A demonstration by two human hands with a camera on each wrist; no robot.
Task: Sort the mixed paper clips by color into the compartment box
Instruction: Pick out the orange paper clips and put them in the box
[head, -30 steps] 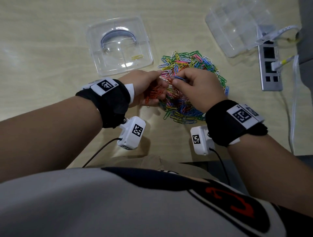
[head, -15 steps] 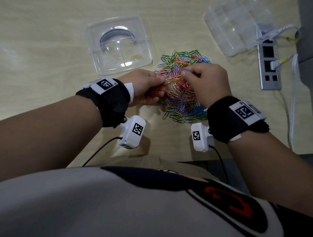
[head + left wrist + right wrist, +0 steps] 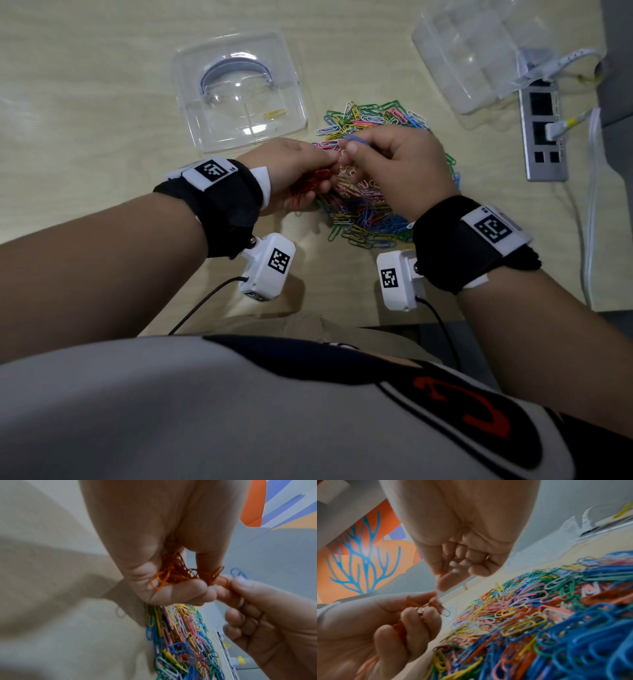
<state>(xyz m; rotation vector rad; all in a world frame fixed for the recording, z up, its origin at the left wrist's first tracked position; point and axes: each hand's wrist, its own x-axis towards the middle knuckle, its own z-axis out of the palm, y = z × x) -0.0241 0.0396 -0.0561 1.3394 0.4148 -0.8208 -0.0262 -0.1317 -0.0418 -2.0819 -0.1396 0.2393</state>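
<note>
A heap of mixed coloured paper clips point(image 3: 370, 212) lies on the pale wooden table. My left hand point(image 3: 325, 168) hovers at the heap's left edge, fingers curled round a bunch of orange-red clips point(image 3: 173, 573). My right hand point(image 3: 351, 150) is over the heap. Its fingertips meet the left hand's fingertips at that bunch. A blue clip point(image 3: 356, 138) sticks out above its index finger, pinched there. A clear divided box point(image 3: 212, 133) with a handle stands behind the left hand. One yellow clip point(image 3: 274, 113) lies inside it.
A second clear compartment box point(image 3: 479, 54) sits at the back right. Beside it a grey power strip point(image 3: 543, 133) carries a plugged-in white cable point(image 3: 592, 205). The table's front edge runs just below my wrists, close to my body.
My right hand came back from the far part of the heap toward the left hand, with the blue clip still in it. The left hand stayed put with its red bunch.
</note>
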